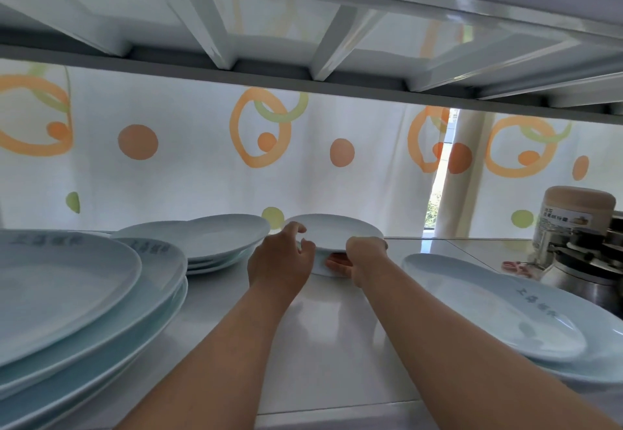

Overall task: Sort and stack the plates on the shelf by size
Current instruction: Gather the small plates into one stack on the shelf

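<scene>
A small pale blue plate [333,229] is lifted a little at the back middle of the white shelf [323,321], above another small plate [320,269] whose edge shows below my fingers. My left hand [279,261] grips the lifted plate's left rim, thumb on top. My right hand [365,257] grips its right front rim, fingers curled underneath. A stack of large plates [77,298] fills the left. Behind it sits a stack of medium plates [215,237]. One large plate [488,308] lies at the right.
A metal appliance [580,261] and a jar with a tan lid [573,217] stand at the far right. A curtain with orange rings [209,166] hangs behind the shelf. The upper shelf's ribs [303,41] run low overhead.
</scene>
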